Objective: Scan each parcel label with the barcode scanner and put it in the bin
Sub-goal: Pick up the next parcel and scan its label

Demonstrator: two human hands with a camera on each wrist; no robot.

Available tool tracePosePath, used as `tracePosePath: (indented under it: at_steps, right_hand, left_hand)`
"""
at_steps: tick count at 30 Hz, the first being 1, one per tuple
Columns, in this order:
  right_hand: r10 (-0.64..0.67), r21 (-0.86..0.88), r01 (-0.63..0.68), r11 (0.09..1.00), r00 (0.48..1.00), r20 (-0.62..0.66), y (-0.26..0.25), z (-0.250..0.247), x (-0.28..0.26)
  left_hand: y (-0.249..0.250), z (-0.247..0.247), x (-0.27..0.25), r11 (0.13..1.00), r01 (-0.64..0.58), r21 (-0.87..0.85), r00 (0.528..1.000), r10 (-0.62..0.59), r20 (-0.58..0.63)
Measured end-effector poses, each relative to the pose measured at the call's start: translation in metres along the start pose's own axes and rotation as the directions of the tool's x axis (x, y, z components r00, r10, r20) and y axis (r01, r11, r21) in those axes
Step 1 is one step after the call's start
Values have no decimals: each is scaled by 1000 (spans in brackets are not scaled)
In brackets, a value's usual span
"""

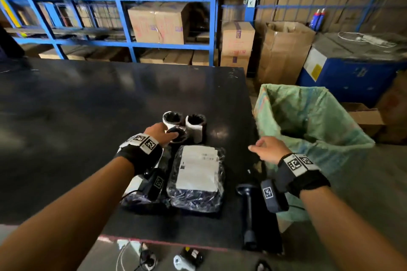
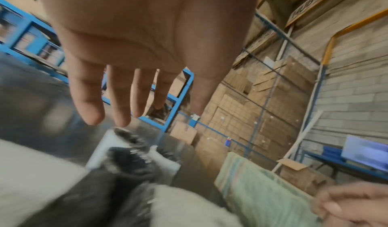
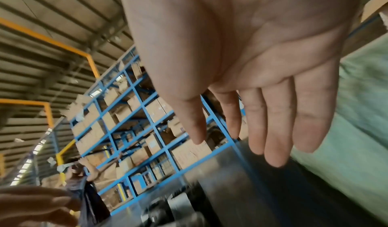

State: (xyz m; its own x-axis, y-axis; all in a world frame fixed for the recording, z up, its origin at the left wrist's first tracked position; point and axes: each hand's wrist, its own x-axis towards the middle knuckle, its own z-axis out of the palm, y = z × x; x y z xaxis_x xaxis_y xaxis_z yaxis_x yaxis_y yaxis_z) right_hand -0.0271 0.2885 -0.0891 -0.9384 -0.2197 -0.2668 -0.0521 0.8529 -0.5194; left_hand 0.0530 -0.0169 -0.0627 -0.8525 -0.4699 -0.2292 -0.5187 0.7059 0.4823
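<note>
Head view: left hand, fingers spread and empty, over small black-and-white rolled parcel. It's best gripped label-out; grey barcode scanner at 5 o'clock awaits the relaxed, empty right hand.

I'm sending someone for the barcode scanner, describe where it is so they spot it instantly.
Start at the black table, near the green-lined bin. The barcode scanner lies there, right of the flat parcel: the only long-handled thing.

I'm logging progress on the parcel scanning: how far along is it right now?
Done: cannot tell; no parcels show inside the green-lined bin. In hand: the open left hand reaches a small rolled parcel; the right hand is empty. Left: scanner lies unused; two rolls and two flat parcels remain.
</note>
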Motion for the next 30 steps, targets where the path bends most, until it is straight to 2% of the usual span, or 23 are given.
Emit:
tracePosePath:
  at_steps: [4, 9, 12, 15, 22, 30]
  right_hand:
    - [144, -41, -143, 989, 989, 35, 14, 34, -24]
    - [260, -3, -261, 965, 960, 100, 35, 65, -41]
    - [289, 18, -295, 955, 945, 152, 43, 80, -48]
    - [293, -14, -296, 955, 934, 204, 44, 89, -56]
    - [315, 52, -338, 940, 914, 254, 43, 100, -61]
    - [366, 147, -428, 892, 872, 324, 44, 100, -58]
  left_hand:
    - [-56, -4, -19, 992, 123, -31, 992, -122, 33]
    - [-87, 34, 7, 985, 141, -98, 988, -133, 78]
    - [-52, 37, -34, 993, 87, -78, 986, -74, 151]
    - [-31, 44, -51, 998, 66, -13, 984, -63, 167]
    - [-14, 66, -52, 994, 91, 67, 986, -99, 133]
    - [-3, 75, -47, 991, 131, 35, 956, -135, 261]
